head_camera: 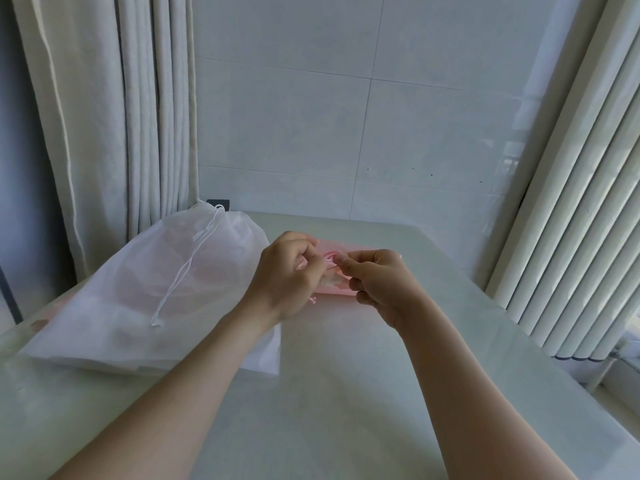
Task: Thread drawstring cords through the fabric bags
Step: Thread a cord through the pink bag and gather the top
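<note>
A small pink fabric bag (337,288) lies on the pale table (381,375), mostly hidden behind both hands. My left hand (289,275) has its fingers curled and pinches the bag's top edge together with a thin pink cord (328,259). A frayed end of that cord (312,300) hangs below the left palm. My right hand (377,282) faces the left one and pinches the same cord and bag edge between thumb and fingertips. The hands almost touch.
A large white sheer drawstring bag (138,292) lies on the table's left side, its white cord (183,268) trailing across it. Curtains (104,116) hang at the left, a tiled wall stands behind, and a white radiator (571,237) is at the right.
</note>
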Motion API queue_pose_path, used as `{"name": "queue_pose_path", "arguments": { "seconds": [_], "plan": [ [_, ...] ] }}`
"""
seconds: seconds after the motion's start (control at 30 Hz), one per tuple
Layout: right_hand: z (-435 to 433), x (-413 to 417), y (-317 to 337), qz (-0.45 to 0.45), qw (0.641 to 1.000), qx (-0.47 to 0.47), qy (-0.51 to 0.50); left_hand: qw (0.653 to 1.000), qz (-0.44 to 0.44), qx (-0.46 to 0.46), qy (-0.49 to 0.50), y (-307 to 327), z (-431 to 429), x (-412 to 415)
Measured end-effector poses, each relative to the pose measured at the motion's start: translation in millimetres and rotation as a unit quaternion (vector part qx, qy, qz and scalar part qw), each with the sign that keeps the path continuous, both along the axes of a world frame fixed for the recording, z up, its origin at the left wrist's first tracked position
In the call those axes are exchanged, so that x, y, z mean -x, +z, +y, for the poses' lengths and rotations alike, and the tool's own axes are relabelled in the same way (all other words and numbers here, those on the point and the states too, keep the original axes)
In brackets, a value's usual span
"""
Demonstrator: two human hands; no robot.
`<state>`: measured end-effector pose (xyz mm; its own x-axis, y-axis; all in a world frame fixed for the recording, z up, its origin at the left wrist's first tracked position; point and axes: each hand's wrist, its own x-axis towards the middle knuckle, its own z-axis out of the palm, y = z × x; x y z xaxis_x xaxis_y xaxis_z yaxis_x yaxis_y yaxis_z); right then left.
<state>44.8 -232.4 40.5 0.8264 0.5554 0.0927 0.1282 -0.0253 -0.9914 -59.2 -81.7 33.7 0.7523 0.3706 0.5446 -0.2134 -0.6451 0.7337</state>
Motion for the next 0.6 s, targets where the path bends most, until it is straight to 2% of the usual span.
{"name": "queue_pose_path", "arguments": {
  "seconds": [0.07,0.17,0.4,0.47,0.6],
  "plan": [
    [0,-2,-1,0.005,1.000,-0.010,-0.020,0.996,-0.017,0.082,-0.024,7,1,2],
    [0,-5,-2,0.010,0.999,-0.019,-0.044,0.970,-0.042,0.229,-0.067,16,3,4],
    [0,-7,-5,-0.037,0.996,0.004,-0.078,0.892,-0.108,0.419,-0.130,28,4,4],
    [-2,-5,-4,-0.066,0.996,0.018,-0.051,0.884,-0.093,0.440,-0.131,25,5,0],
    [-6,-2,0,-0.131,0.991,0.032,-0.003,0.933,-0.040,0.353,-0.066,18,6,-1]
  ]
}}
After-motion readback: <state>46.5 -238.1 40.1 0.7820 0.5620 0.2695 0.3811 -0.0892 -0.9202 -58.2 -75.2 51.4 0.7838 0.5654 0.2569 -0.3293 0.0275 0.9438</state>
